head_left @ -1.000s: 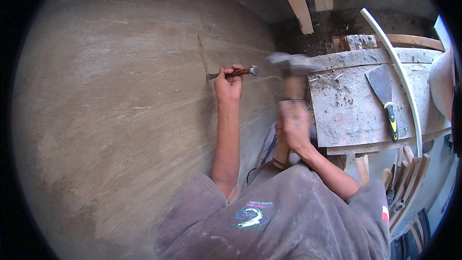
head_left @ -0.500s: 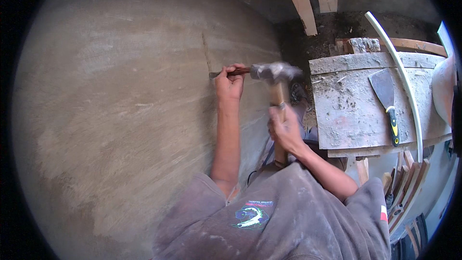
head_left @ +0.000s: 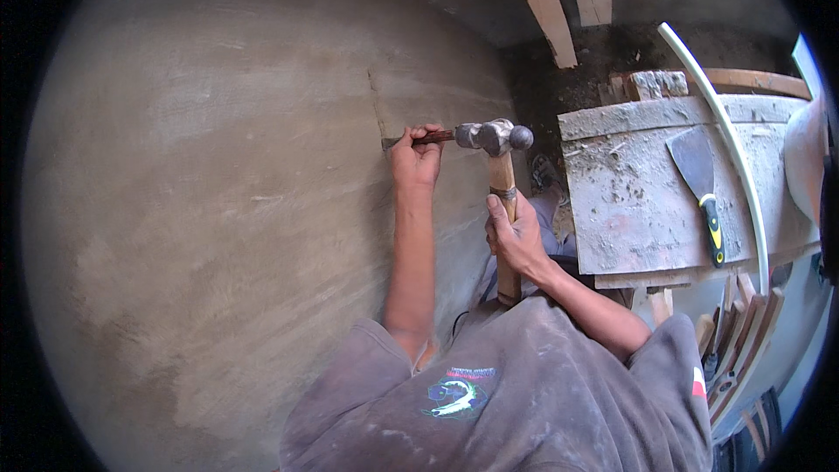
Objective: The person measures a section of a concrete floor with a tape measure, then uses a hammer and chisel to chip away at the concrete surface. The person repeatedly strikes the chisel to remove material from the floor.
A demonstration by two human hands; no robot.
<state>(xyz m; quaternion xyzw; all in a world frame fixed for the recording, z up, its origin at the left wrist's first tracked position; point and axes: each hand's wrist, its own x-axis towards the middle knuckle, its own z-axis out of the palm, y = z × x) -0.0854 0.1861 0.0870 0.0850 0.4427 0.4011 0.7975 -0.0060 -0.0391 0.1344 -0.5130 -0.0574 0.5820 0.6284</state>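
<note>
My left hand (head_left: pixel 414 157) is closed around a chisel (head_left: pixel 434 136) with a dark red shaft, held level against the plastered wall (head_left: pixel 245 201). Its flat tip meets the wall at the lower end of a thin upright groove (head_left: pixel 375 98). In my right hand (head_left: pixel 517 232) is a ball-peen hammer (head_left: pixel 496 137), gripped partway up its wooden handle. The hammer's flat face is at the chisel's outer end and appears to touch it; the round ball points away to the right.
Right of me stands a board-topped platform (head_left: pixel 612 218) crusted with mortar. A putty knife (head_left: pixel 696 171) with a black and yellow handle and a long pale flexible tube (head_left: pixel 725 122) lie on it. Wooden planks (head_left: pixel 544 4) lean at the back. Below hangs a rack of wooden pieces (head_left: pixel 743 341).
The hammer was blurred in motion and now shows sharp, its head slightly further left against the chisel. My left hand keeps the chisel at nearly the same spot.
</note>
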